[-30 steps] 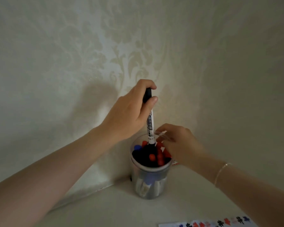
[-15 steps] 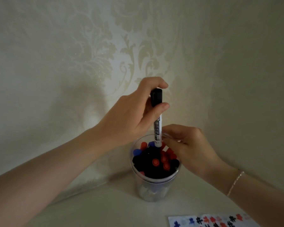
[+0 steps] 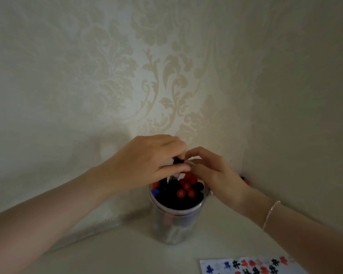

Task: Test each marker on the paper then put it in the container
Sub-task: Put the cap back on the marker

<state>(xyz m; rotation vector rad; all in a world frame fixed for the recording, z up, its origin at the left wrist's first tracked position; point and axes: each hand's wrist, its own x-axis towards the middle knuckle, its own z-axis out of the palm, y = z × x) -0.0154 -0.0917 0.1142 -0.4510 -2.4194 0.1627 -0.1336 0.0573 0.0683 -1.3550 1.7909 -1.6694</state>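
The patterned wallpaper [image 3: 166,76] fills the view from 9 through 3 o'clock, meeting the pale tabletop [image 3: 127,254] in a corner just behind the container. The clear container [image 3: 174,224] stands near centre, packed rim-full with red, blue and black marker caps, open tabletop lying toward 6 and 8 o'clock. The left hand [image 3: 147,165] pinches a black-capped marker [image 3: 39,161] upright over the rim. The right hand [image 3: 216,173], fingers curled, grips the rim's 3 o'clock edge. The test paper [image 3: 251,266] lies at 5 o'clock, cut by the frame's bottom edge.
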